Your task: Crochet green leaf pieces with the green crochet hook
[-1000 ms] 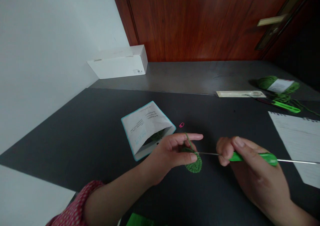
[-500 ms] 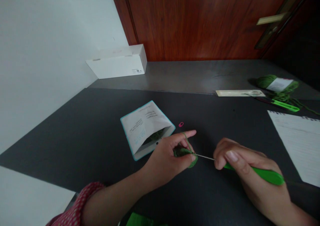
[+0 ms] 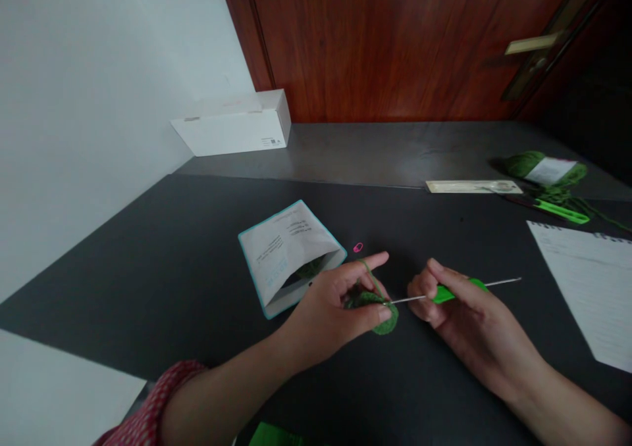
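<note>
Between the thumb and fingers of my left hand (image 3: 323, 311) is a small rounded piece of green crochet (image 3: 386, 321). A green yarn strand runs up from it over my raised index finger. My right hand (image 3: 467, 327) is closed around the green handle of a crochet hook (image 3: 444, 293). One thin metal end of the hook reaches left to the crochet piece, at my left thumb tip. Another metal end sticks out to the right past my hand. Whether the left tip is inside a stitch is too small to tell.
Behind my left hand lies an open white pouch (image 3: 276, 242) with green yarn inside, beside a pink stitch marker (image 3: 358, 247). At the right are a green yarn ball (image 3: 526, 164), a bright green tool (image 3: 563, 211), a long pale packet (image 3: 469, 187) and a notepad (image 3: 587, 288). A white box (image 3: 241, 130) stands at the back.
My right hand has turned and shifted slightly left and up, so the hook's far metal end now shows at the right. More of the crochet piece shows below my left thumb.
</note>
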A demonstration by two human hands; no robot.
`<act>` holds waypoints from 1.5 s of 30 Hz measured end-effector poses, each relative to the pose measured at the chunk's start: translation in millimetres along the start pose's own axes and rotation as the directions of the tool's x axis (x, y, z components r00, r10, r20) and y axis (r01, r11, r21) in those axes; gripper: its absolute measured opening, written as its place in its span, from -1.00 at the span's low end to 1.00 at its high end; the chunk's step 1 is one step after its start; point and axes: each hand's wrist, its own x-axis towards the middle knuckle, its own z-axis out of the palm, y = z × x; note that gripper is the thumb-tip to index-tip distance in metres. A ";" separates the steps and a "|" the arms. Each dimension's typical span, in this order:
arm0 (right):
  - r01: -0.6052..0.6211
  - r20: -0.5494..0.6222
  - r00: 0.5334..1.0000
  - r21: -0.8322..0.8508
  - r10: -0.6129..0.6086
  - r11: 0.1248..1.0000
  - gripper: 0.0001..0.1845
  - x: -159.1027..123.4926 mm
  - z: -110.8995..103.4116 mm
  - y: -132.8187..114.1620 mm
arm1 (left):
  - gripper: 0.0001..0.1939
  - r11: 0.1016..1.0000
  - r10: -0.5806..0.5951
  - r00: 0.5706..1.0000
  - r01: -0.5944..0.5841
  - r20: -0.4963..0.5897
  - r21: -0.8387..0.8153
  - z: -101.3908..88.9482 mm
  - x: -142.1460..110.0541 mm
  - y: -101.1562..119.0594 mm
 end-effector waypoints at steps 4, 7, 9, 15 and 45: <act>0.006 0.001 1.000 0.053 -0.006 0.999 -0.65 -0.9 -0.3 1.1 | -0.86 0.999 -0.004 1.000 0.004 -0.027 -0.036 -0.2 -0.8 0.7; 0.047 0.020 0.999 0.020 -0.048 0.999 -0.64 -3.0 1.9 3.0 | -0.72 0.999 -0.018 0.999 0.016 -0.047 -0.042 -0.5 0.0 0.4; 0.114 0.046 0.993 -0.037 -0.112 0.993 -0.62 -5.2 3.3 5.1 | -0.63 0.999 -0.036 0.998 0.033 -0.054 -0.040 -1.0 1.0 -0.5; 0.512 0.251 0.858 -0.345 -0.448 0.787 -0.65 -16.6 -2.2 12.0 | -0.25 0.990 -0.091 0.995 0.087 -0.032 -0.114 -2.2 2.8 -5.5; 0.540 0.294 0.841 -0.497 -0.454 0.679 -0.67 -23.4 -3.2 -3.3 | -0.05 0.930 -0.103 0.991 0.066 -0.084 -0.362 -1.4 -0.3 -1.9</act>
